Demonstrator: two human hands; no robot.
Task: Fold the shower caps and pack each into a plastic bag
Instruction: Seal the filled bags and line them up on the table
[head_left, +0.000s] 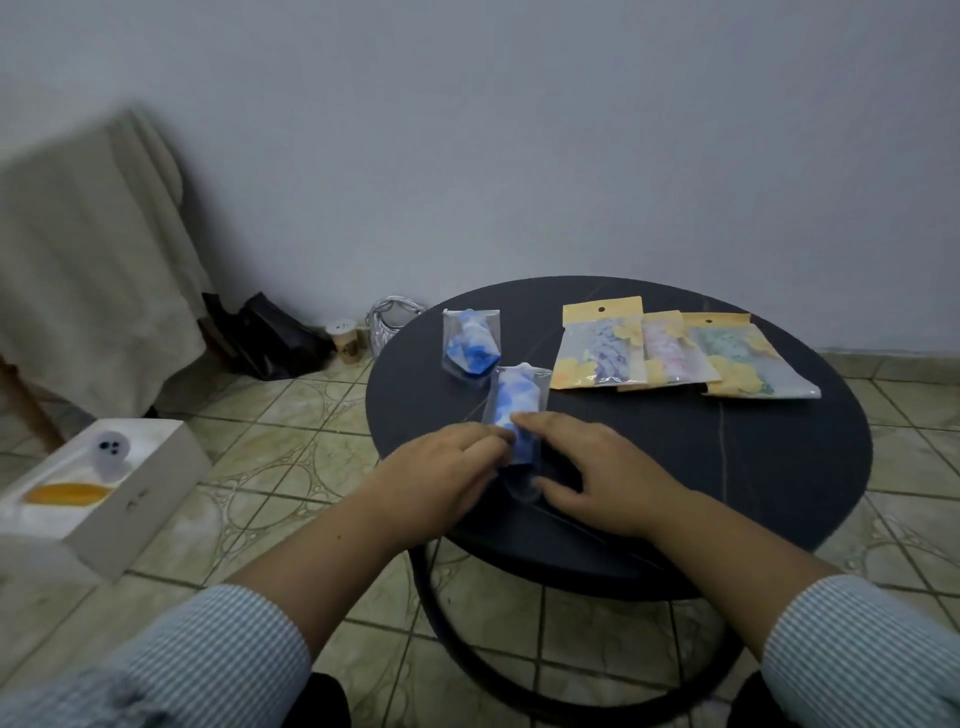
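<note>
— What's the person wearing?
— A shirt with fine blue-and-white stripes. Left sleeve (208, 660) at the lower left of the frame, right sleeve (872, 644) at the lower right, both pushed up, forearms bare.
— Rings, a watch?
— None showing.

Both hands, left hand (447, 467) and right hand (597, 467), pinch a folded blue-and-white shower cap (511, 410) inside a clear plastic bag (537, 382) on a round dark table (727, 467), near three yellow-topped packets (675, 348).
</note>
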